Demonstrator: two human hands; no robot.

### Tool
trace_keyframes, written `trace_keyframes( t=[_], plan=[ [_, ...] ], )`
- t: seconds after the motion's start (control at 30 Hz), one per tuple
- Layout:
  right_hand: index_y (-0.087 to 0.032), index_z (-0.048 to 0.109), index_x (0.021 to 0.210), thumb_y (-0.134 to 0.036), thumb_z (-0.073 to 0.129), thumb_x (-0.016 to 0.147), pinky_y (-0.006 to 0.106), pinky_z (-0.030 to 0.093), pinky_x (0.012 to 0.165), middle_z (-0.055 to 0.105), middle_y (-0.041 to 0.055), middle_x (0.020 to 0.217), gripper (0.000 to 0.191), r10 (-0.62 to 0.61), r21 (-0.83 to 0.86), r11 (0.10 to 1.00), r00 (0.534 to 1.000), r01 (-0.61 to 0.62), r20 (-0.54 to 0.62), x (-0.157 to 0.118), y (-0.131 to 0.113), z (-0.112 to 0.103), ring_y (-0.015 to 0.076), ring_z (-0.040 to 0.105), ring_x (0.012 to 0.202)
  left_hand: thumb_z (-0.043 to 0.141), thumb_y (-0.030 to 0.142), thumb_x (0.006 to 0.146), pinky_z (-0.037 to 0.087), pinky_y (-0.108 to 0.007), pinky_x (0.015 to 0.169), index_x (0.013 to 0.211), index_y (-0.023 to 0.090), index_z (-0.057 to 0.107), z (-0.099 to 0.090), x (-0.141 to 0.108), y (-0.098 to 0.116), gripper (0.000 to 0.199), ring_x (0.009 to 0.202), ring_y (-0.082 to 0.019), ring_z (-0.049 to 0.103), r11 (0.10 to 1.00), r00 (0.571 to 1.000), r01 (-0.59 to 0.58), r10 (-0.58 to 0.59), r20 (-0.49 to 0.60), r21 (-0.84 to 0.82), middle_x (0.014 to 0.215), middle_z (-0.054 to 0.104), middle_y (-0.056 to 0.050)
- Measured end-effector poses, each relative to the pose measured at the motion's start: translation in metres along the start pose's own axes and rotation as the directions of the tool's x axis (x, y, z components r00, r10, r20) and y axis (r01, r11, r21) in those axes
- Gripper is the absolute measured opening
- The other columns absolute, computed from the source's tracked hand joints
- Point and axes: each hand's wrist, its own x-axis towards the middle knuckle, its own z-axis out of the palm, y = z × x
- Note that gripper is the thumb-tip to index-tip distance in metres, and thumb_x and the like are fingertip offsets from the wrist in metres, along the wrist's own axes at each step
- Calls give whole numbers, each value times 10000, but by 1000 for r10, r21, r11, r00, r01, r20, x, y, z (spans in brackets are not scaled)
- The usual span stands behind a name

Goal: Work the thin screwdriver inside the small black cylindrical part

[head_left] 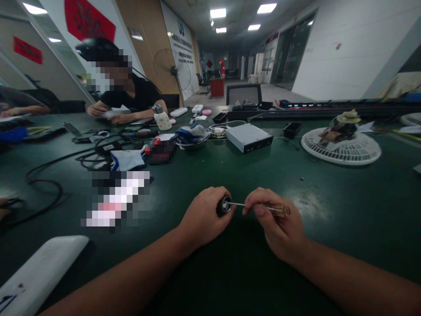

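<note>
So the small black cylinder [224, 210] is around the middle of the frame, a bit below centre, over the dark green surface [210, 172]. The left hand [205, 216] has its fingers wrapped around it, and the right hand [284, 228] is gripping a screwdriver [278, 210] by its amber handle, shaft pointing left at the cylinder's open end. Can't tell if the tip actually touches anything in there. My worry: if the left grip is loose or the shaft goes in crooked, the tip could skid off the rim and jab those fingers. Looks-wise, it's dark and kinda glossy, round opening, something pale and metallic-looking inside; fingers hide the rest. Further out there's an optical drive [249, 137] up right of centre, a white fan grille [342, 161] at the right, and a co-worker [148, 97] upper left.
</note>
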Motion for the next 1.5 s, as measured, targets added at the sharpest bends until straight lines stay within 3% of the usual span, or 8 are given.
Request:
trace_keyframes(
  t=[0.2,0.43,0.83,0.93,1.03,1.13,1.33,1.5],
  plan=[
    [-221,627,868,-241,507,1009,306,409,635,586,-11,745,186,44,-84,995,998,-48,-55,1,-2,0,145,558,686,613,299,897,437,-346,701,927,209,584,-1,0,1,100,818,-201,593,1000,1000,-14,14,26,-20,889,642,-24],
    [-220,634,894,-287,517,1005,317,435,642,604,1,764,175,33,7,999,998,-34,46,-1,-2,0,156,579,695,631,243,850,451,-349,712,902,205,584,-2,1,1,80,826,-209,595,1000,999,-17,17,43,-2,889,648,-31],
    [-234,641,886,-248,528,998,328,438,639,602,-4,762,160,-14,-56,998,997,10,-78,-1,-2,3,163,584,700,615,297,894,441,-340,683,907,204,587,-1,1,1,98,798,-199,601,1000,1000,-3,3,18,-7,876,653,-25],
    [-251,662,945,-272,556,989,344,467,669,640,9,825,117,-41,-57,998,975,29,-219,1,-3,2,184,615,743,611,291,897,434,-346,686,898,204,581,-1,0,1,92,789,-199,594,1000,1000,28,-28,-13,-4,861,646,-20],
    [-263,669,1050,-266,541,1001,393,486,791,705,39,970,137,58,-211,966,922,-148,-382,6,2,-2,224,654,901,609,283,894,432,-349,686,904,206,577,-1,0,1,84,791,-200,591,998,997,64,-64,-32,-11,869,641,-21],
    [-253,659,1086,-256,507,1005,429,490,814,705,71,1130,172,181,-313,889,885,-334,-429,12,17,-6,261,654,1007,629,296,870,427,-352,686,926,205,564,-2,0,3,125,778,-201,579,997,996,80,-81,-39,-20,875,630,-24],
    [-236,592,886,29,478,806,523,443,979,713,58,1164,299,291,-431,846,949,-315,-122,11,30,-5,289,609,1159,641,321,845,411,-367,712,928,201,528,-3,-1,6,184,786,-204,548,997,997,78,-78,-16,-8,882,605,-24],
    [-243,560,850,89,439,733,447,484,984,714,33,1182,372,342,-389,871,939,-299,44,11,22,-1,230,642,1149,554,256,887,402,-361,717,973,198,518,-4,-3,6,111,797,-196,533,996,998,67,-66,19,-57,906,587,-27]
  ],
)
